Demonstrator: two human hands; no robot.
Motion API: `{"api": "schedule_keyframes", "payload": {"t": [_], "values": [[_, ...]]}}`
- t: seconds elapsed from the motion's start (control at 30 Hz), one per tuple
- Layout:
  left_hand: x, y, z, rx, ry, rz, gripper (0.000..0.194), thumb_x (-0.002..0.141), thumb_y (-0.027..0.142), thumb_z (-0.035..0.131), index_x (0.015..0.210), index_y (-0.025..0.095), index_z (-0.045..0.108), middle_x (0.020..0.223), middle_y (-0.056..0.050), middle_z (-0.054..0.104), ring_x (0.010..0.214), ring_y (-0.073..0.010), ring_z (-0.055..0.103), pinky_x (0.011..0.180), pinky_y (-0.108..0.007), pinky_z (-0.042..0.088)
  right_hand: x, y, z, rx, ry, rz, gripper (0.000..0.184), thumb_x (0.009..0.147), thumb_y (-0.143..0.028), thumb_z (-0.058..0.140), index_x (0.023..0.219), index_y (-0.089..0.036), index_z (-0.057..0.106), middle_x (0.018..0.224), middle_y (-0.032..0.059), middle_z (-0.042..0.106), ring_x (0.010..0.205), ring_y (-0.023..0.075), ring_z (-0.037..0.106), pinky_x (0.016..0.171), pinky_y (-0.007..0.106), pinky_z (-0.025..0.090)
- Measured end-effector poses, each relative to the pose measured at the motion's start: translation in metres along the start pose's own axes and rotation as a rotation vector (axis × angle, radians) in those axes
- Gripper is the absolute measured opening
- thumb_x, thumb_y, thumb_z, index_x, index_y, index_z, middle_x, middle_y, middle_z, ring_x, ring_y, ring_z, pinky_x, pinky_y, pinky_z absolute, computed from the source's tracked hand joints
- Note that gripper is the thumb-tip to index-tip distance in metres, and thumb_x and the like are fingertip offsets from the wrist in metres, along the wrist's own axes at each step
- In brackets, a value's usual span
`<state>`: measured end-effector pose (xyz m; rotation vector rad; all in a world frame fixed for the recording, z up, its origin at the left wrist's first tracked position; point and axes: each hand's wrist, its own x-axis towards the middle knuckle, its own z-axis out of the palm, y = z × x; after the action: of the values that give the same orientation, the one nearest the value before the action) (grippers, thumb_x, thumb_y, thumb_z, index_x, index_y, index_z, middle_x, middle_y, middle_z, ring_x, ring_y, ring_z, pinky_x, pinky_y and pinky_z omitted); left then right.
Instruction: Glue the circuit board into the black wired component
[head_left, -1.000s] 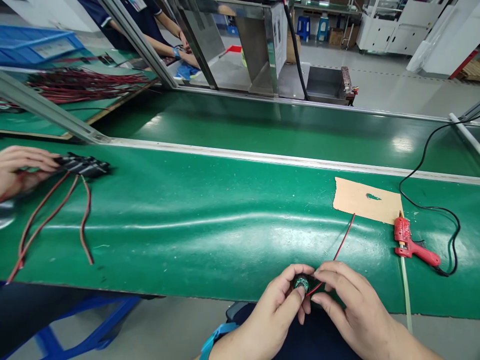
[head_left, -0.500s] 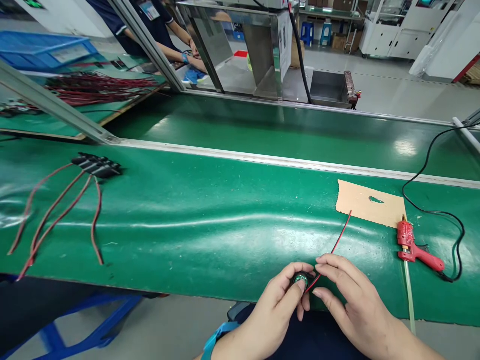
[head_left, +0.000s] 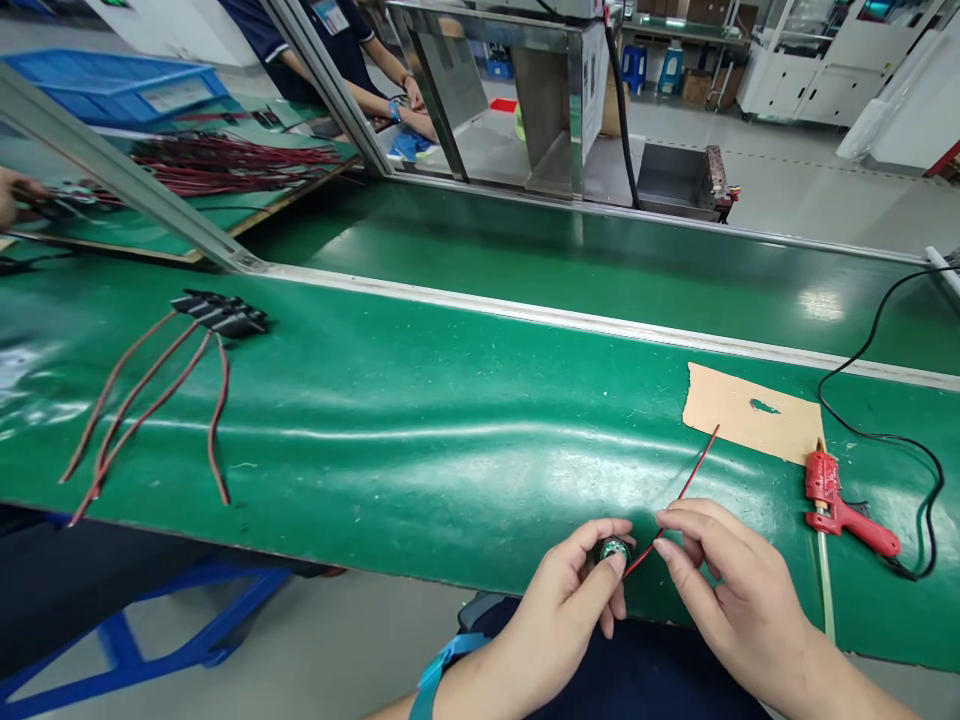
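Near the front edge of the green table, my left hand (head_left: 559, 610) grips a small round black part with a green circuit board (head_left: 613, 549) showing on its face. A thin red wire (head_left: 696, 468) runs from that part up and to the right, its far end by the cardboard. My right hand (head_left: 727, 580) pinches the wire between thumb and fingertips, close to the part. To the right of this hand, a red glue gun (head_left: 823, 490) lies with its nozzle at the cardboard piece (head_left: 739, 405) and a pale glue stick (head_left: 826, 590) poking out behind.
At the left lie several black parts (head_left: 225, 315) with red wires (head_left: 150, 405). A black cord (head_left: 874, 340) loops on the right. A metal frame rail (head_left: 525, 311) crosses behind. Beyond it are a blue crate (head_left: 112, 85), a wire bundle (head_left: 232, 165) and a co-worker's arms (head_left: 382, 100).
My right thumb and fingers have closed on the red wire and moved slightly right, away from the round part. The whole view has shifted a little. Another person's hand appears at the far left.
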<state>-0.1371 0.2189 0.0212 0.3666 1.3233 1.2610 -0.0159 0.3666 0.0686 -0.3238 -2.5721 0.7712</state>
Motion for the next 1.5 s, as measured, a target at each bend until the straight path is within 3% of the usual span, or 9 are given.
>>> {"api": "schedule_keyframes", "payload": {"t": [0.17,0.3,0.47,0.53,0.7,0.9,1.13,1.37,1.5], "values": [[0.000,-0.002,0.005,0.028,0.012,0.004,0.064,0.092,0.053,0.055,0.134,0.007,0.048,0.070,-0.002,0.055,0.061,-0.0131,0.052,0.058,-0.026,0.046,0.007,-0.001,0.000,-0.077,-0.087,0.002,0.025,0.095,-0.015,0.057,0.119,-0.018,0.058,0.097,0.0037,0.068,0.086,0.0123,0.068,0.070,0.023,0.058],[0.001,0.000,0.008,0.092,0.013,0.049,0.049,0.094,0.040,0.052,0.131,0.008,0.052,0.066,-0.001,0.056,0.055,-0.0118,0.051,0.054,-0.025,0.044,0.007,-0.002,0.008,-0.124,-0.176,-0.008,0.033,0.093,-0.012,0.055,0.126,-0.019,0.054,0.099,0.0032,0.069,0.086,0.0162,0.069,0.072,0.031,0.059],[0.001,0.003,0.011,0.197,0.025,0.049,0.047,0.093,0.032,0.053,0.130,0.004,0.055,0.057,0.001,0.055,0.046,-0.0116,0.048,0.049,-0.025,0.038,0.012,-0.003,0.011,-0.279,-0.241,-0.154,0.032,0.094,-0.005,0.046,0.125,-0.010,0.054,0.091,0.0072,0.068,0.076,0.0183,0.066,0.064,0.032,0.057],[0.002,0.002,0.011,0.233,0.024,0.062,0.047,0.092,0.032,0.054,0.130,0.004,0.056,0.063,-0.002,0.059,0.048,-0.0116,0.049,0.051,-0.026,0.038,0.014,-0.004,0.010,-0.326,-0.262,-0.206,0.033,0.094,-0.004,0.044,0.125,-0.008,0.053,0.085,0.0062,0.066,0.071,0.0186,0.064,0.059,0.032,0.056],[0.005,0.001,0.012,0.296,0.063,0.158,0.041,0.089,0.030,0.058,0.125,0.011,0.062,0.102,-0.009,0.068,0.074,-0.0157,0.059,0.067,-0.030,0.046,0.017,-0.004,0.009,-0.370,-0.296,-0.289,0.041,0.088,0.000,0.044,0.128,-0.005,0.047,0.084,0.0075,0.064,0.070,0.0202,0.064,0.058,0.034,0.057],[0.005,0.001,0.015,0.404,0.084,0.180,0.034,0.089,0.033,0.059,0.114,0.011,0.063,0.100,-0.010,0.066,0.074,-0.0165,0.057,0.068,-0.032,0.045,0.017,-0.007,0.010,-0.421,-0.336,-0.313,0.051,0.076,0.005,0.043,0.126,-0.003,0.047,0.082,0.0088,0.063,0.067,0.0207,0.063,0.056,0.034,0.057],[0.005,-0.005,0.014,0.431,0.077,0.167,0.035,0.090,0.033,0.055,0.116,0.011,0.063,0.098,-0.010,0.063,0.077,-0.0176,0.056,0.070,-0.033,0.046,0.014,-0.007,0.013,-0.353,-0.360,-0.231,0.042,0.082,0.002,0.040,0.122,-0.009,0.047,0.084,0.0081,0.062,0.072,0.0200,0.063,0.060,0.033,0.058],[0.003,-0.003,0.010,0.129,0.042,0.146,0.041,0.085,0.030,0.061,0.122,0.012,0.063,0.097,-0.009,0.066,0.075,-0.0148,0.055,0.068,-0.028,0.045,0.006,-0.002,-0.001,-0.278,-0.268,-0.135,0.040,0.096,-0.009,0.046,0.136,-0.012,0.048,0.099,0.0086,0.068,0.085,0.0184,0.067,0.073,0.033,0.061],[0.000,0.003,0.008,0.041,0.036,0.069,0.048,0.088,0.038,0.058,0.126,0.009,0.057,0.078,-0.005,0.058,0.066,-0.0139,0.052,0.062,-0.028,0.043,0.004,-0.006,-0.015,-0.258,-0.139,-0.137,0.032,0.097,-0.013,0.051,0.130,-0.013,0.054,0.100,0.0075,0.068,0.085,0.0140,0.065,0.078,0.028,0.058]]}}
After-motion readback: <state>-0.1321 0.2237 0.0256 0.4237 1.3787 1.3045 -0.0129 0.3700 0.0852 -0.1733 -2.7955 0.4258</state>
